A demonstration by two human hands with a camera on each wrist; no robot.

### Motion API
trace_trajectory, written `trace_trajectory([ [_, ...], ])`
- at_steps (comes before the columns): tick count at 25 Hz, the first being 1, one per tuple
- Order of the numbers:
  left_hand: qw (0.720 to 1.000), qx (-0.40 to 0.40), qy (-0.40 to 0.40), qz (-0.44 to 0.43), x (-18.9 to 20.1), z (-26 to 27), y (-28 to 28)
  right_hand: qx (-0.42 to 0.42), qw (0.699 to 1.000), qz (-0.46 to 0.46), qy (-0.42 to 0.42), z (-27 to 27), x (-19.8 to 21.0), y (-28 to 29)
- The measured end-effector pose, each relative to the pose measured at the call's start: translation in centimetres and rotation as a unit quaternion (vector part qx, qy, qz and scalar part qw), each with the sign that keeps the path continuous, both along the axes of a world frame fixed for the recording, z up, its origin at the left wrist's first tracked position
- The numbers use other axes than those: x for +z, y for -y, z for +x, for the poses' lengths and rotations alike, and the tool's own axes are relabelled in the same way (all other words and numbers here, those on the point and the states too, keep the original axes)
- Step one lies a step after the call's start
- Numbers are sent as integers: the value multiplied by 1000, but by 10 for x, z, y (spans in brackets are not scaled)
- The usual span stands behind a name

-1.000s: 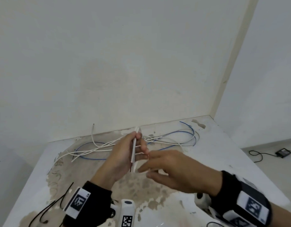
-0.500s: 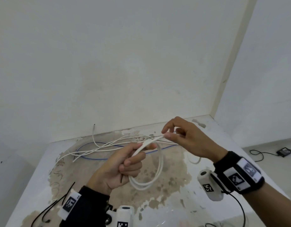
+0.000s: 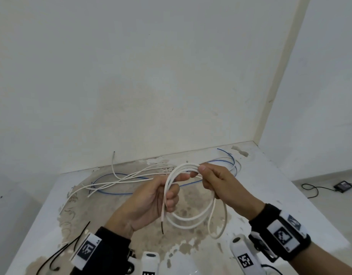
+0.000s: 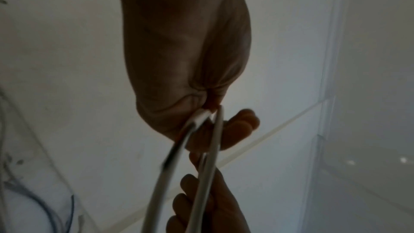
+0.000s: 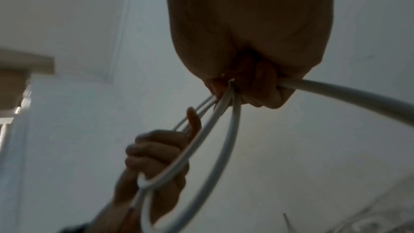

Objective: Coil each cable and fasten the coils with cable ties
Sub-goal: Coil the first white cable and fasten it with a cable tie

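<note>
1. Left hand (image 3: 149, 201) fingers curled round white cable coil (image 3: 193, 221), held above table (image 3: 270, 191).
2. Right hand (image 3: 220, 183) pinches coil top.
3. Only head view shows loose cables (image 3: 119, 181) behind; wrist views show strands in fists.

head: above and behind both hands, facing forward-down at the table (image 3: 270, 195) and wall corner
left wrist: very close under the left hand (image 4: 186, 59), looking along it, upward to the wall
right wrist: same, under the right hand (image 5: 246, 33)
shared: all three see both hands on the white cable coil (image 3: 191, 221)
</note>
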State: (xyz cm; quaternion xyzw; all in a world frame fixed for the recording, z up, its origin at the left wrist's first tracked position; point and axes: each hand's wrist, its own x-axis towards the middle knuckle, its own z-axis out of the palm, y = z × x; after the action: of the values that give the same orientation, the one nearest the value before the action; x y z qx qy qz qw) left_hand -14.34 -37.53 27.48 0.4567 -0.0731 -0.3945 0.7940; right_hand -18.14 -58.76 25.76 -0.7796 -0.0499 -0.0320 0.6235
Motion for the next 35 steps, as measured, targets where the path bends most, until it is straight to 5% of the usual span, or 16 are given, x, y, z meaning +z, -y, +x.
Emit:
trace_trajectory([
  [6,999,0,-33,28,0,-4,8,5,998,-37,57,3,-11,1],
  [9,999,22,-26,-37,3,-8,9,5,1000,12,-21,8,-14,4],
  [12,977,11,-30,-210,5,18,-18,22,997,44,-57,8,-36,22],
  [14,954,-7,-14,-300,7,39,-50,6,998,-9,-64,-1,-58,44],
  [19,947,1,3,-322,-4,72,-98,11,980,-177,-89,-26,-93,55],
  [24,964,233,4,-130,0,51,-48,144,940,-300,-81,-45,-35,22],
  [31,986,167,20,-18,-3,22,1,240,894,-354,132,-50,55,-12],
  [35,990,102,58,80,-4,-8,24,196,923,-277,182,-27,64,-21],
])
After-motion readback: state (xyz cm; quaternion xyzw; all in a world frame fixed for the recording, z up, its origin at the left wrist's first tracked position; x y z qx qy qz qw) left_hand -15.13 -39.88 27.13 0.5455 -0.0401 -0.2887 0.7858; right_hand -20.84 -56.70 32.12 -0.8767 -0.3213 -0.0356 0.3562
